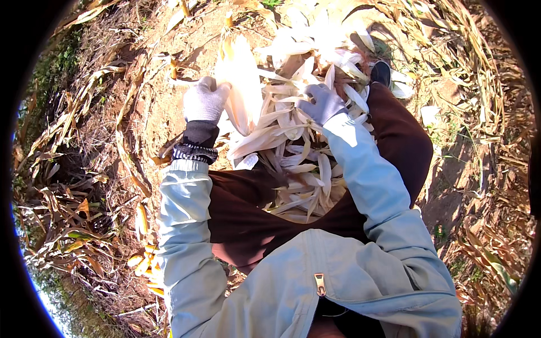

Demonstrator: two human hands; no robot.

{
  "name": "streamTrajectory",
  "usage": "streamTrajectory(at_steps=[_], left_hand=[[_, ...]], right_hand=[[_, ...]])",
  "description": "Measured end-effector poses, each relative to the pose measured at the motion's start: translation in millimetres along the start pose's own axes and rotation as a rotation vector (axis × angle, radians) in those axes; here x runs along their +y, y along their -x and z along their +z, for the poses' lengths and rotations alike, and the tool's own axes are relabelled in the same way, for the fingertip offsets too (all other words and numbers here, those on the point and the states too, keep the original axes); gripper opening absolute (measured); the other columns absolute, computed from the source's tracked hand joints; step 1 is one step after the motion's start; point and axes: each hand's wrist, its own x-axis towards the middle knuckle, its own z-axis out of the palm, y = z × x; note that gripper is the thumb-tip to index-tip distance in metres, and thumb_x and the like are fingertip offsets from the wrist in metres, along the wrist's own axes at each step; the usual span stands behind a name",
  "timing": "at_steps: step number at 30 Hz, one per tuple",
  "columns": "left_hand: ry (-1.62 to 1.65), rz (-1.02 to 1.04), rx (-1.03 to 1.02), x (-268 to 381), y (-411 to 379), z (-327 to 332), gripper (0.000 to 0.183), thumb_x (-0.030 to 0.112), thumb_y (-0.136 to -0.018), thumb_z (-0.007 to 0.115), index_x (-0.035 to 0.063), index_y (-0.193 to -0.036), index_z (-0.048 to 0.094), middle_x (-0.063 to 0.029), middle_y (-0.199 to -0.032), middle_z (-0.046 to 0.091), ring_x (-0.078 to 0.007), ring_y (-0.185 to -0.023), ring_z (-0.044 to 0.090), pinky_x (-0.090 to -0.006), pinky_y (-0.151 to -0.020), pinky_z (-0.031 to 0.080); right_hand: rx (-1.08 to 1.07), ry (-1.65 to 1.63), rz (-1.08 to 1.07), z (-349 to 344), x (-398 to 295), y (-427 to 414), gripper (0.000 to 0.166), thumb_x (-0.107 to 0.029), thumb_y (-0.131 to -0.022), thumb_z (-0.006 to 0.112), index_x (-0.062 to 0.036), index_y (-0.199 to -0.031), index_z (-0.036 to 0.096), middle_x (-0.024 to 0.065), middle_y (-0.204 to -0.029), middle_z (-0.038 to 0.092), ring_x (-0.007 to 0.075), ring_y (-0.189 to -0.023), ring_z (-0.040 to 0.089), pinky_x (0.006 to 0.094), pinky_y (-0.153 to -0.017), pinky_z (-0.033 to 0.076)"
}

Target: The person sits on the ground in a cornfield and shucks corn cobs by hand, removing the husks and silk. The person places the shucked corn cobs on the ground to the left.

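Observation:
My left hand [206,100], in a light knit glove, grips the left side of a large ear of maize in pale dry husk [243,91]. Sunlight washes out the upper part of the husk. A heap of stripped maize husks [291,126] lies between my legs. Over the right side of this heap is my right hand [323,103], also gloved. Its thumb and forefinger are apart, with a gap between them and no ear in it; the undersides of the fingers are hidden.
Bare yellow maize cobs [150,266] lie on the ground by my left sleeve, and a single cob [142,219] lies farther forward. My shoe [380,74] stands beyond the husks. Cut stalk stubs [173,67] rise from the soil. Dry stalks and leaves [477,63] border the right side.

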Motion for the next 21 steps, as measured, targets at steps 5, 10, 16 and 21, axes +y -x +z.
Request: streamTrajectory(at_steps=[5,10,16,21], left_hand=[[0.009,0.035,-0.04,15.8,7.9,18.6,0.027,0.024,-0.074,0.067,-0.0007,-0.085,0.064,-0.005,-0.061,0.06,-0.0102,-0.052,0.055,-0.0275,-0.049,0.047],[0.607,-0.172,-0.104,-9.4,-8.8,34.7,0.027,0.017,-0.072,0.066,-0.0056,-0.085,0.062,-0.0116,-0.076,0.064,-0.0182,-0.067,0.06,-0.0282,-0.063,0.047],[0.862,-0.47,-0.091,8.5,-2.5,23.7,0.018,0.006,-0.076,0.06,-0.0037,-0.091,0.06,-0.0133,-0.078,0.063,-0.0203,-0.062,0.062,-0.0317,-0.053,0.054],[0.988,-0.445,-0.103,4.6,-5.1,42.8,0.018,0.006,-0.076,0.06,-0.0046,-0.09,0.059,-0.0132,-0.08,0.063,-0.0208,-0.062,0.062,-0.0315,-0.052,0.053]], right_hand=[[-0.038,-0.551,0.172,8.8,-61.3,-2.6,0.046,-0.041,-0.073,0.068,-0.003,-0.097,0.059,0.0063,-0.077,0.058,0.0174,-0.072,0.055,0.0303,-0.072,0.045],[0.142,-1.197,0.29,8.4,-54.9,-3.1,0.014,-0.012,-0.08,0.064,-0.001,-0.088,0.063,0.0012,-0.075,0.062,0.0058,-0.065,0.053,0.0211,-0.061,0.044],[0.023,-1.845,0.154,-19.3,-63.0,-10.1,0.03,-0.003,-0.079,0.057,0.0012,-0.108,0.053,0.0075,-0.095,0.059,0.0156,-0.087,0.057,0.0293,-0.081,0.044],[0.034,-1.781,0.136,2.1,-55.6,-11.9,0.029,-0.008,-0.081,0.055,0.0028,-0.108,0.052,0.0093,-0.098,0.058,0.0196,-0.094,0.056,0.0319,-0.087,0.042]])
